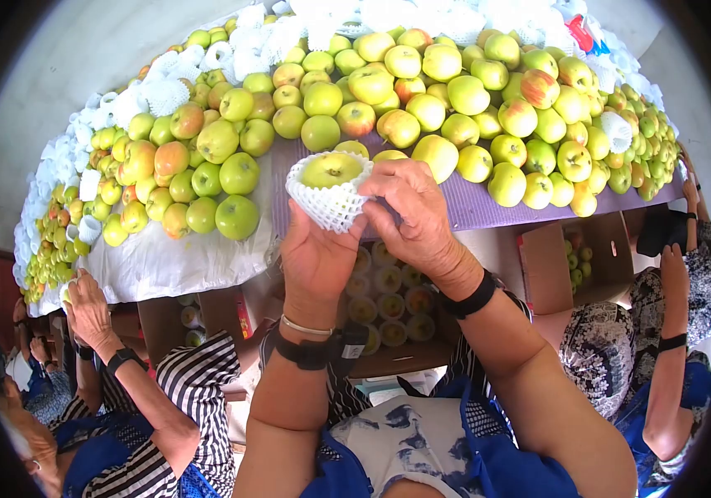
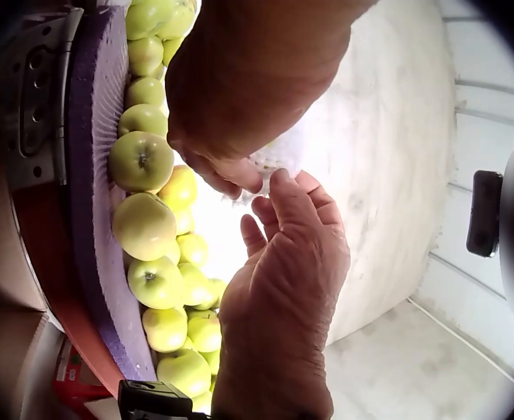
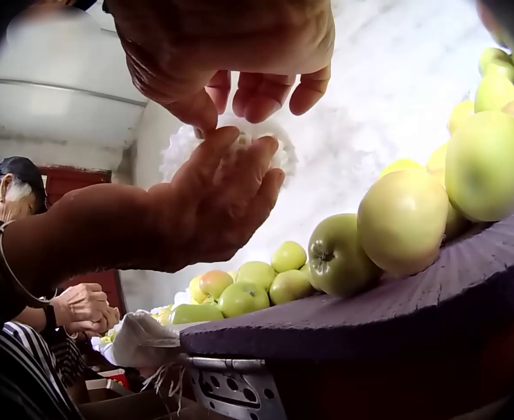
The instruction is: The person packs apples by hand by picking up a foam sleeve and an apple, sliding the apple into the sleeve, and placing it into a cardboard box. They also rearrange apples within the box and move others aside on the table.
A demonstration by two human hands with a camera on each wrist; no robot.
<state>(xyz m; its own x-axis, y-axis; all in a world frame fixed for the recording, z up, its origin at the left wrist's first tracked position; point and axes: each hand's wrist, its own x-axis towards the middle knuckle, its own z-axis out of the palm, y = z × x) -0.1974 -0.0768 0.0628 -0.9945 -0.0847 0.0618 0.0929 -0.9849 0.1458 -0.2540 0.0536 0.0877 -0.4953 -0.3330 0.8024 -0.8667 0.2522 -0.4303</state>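
Observation:
A yellow-green apple (image 1: 331,171) sits stem up inside a white foam net sleeve (image 1: 328,204), its top showing above the rim. My left hand (image 1: 316,259) holds the sleeved apple from below, thumb along its left side. On the other side my right hand (image 1: 418,214) pinches the net's edge between thumb and fingers. The left hand (image 3: 209,203) cups the bright, washed-out net (image 3: 180,153) in the right wrist view, with the right hand (image 3: 230,48) bent over it. In the left wrist view the hands hide most of the apple.
Loose apples (image 1: 447,91) are heaped over a table with a purple padded edge (image 1: 488,209). Foam sleeves (image 1: 165,95) pile up behind them. Beneath the edge stands a carton of netted apples (image 1: 390,305); another carton (image 1: 548,266) is at right. People work on both sides, one hand (image 1: 90,311) at left.

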